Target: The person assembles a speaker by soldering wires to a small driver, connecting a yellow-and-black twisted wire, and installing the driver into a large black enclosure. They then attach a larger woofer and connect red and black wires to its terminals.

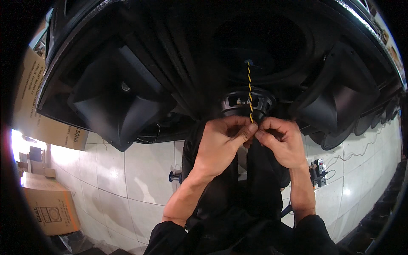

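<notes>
In the head view, both hands met just below a round speaker driver [247, 103] set in a large black speaker cabinet [178, 63]. A twisted yellow-and-black wire [250, 91] ran down from the dark cabinet opening, across the driver's back, and ended between the two hands. The left hand [222, 144] had its fingers [245, 130] pinched on the wire's lower end, thumb and forefinger pressed together. The right hand [280, 142] was curled tight against it, fingers clenched on the same wire end.

Doing this well probably meant keeping the wire taut and the grip near its tip, so the strands stayed twisted.

Both forearms rose from the lower edge, wrists bent inward, knuckles nearly touching. A black horn [121, 100] sat to the left, above the white tiled floor [140, 170], and a cardboard box [51, 204] stood lower left.
</notes>
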Action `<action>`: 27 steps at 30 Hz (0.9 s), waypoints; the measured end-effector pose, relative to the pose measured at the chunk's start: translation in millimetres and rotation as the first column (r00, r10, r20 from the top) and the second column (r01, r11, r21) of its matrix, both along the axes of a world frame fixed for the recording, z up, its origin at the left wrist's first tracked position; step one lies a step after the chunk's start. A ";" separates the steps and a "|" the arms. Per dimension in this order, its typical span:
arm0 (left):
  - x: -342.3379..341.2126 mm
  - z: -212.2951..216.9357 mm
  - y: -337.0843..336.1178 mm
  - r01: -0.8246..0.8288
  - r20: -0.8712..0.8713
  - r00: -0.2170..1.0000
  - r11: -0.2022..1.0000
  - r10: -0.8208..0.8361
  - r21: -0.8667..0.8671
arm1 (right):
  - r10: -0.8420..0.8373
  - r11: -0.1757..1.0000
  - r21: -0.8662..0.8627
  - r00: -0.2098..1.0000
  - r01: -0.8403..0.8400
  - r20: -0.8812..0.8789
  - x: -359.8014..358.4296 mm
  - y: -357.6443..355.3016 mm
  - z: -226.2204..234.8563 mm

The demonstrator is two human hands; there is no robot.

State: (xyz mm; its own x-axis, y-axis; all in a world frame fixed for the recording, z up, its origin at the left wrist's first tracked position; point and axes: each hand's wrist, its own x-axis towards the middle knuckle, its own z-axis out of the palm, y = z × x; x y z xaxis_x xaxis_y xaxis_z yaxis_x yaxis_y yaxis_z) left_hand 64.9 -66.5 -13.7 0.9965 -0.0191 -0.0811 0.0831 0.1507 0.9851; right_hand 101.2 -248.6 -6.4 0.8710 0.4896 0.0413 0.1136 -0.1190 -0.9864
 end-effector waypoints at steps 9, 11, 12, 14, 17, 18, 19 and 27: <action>-0.1 12.4 0.2 0.106 0.001 0.994 0.973 -0.108 0.206 | 0.024 0.999 -0.041 1.000 -0.024 -0.020 5.8 -11.2 -11.9; 1.6 13.5 1.1 0.131 -0.010 0.991 0.954 -0.133 0.269 | 0.024 0.999 -0.031 0.999 -0.025 -0.022 6.8 -10.3 -9.8; 1.7 12.5 0.7 0.125 0.008 0.991 0.947 -0.134 0.296 | 0.024 0.999 -0.026 0.999 -0.025 -0.024 7.3 -10.1 -9.0; 0.2 9.2 0.1 0.109 0.045 0.990 0.932 -0.133 0.345 | 0.030 0.998 -0.049 0.999 -0.031 -0.016 9.1 -11.1 -8.0; -0.4 9.6 -0.2 0.157 0.021 0.984 0.927 -0.175 0.340 | 0.015 0.998 -0.068 1.000 -0.014 0.011 9.1 -10.4 -8.5; -0.5 9.9 0.0 0.165 0.010 0.984 0.925 -0.179 0.343 | 0.006 0.997 -0.071 1.000 -0.005 0.023 8.9 -9.9 -9.1; -0.8 10.3 0.2 0.173 -0.001 0.983 0.922 -0.184 0.346 | 0.008 0.999 -0.033 1.000 -0.008 0.001 9.2 -9.8 -11.6; -12.3 7.8 9.2 0.137 -0.005 0.990 0.957 -0.140 0.257 | -0.056 0.998 0.019 0.990 0.059 -0.131 6.4 -17.3 -11.3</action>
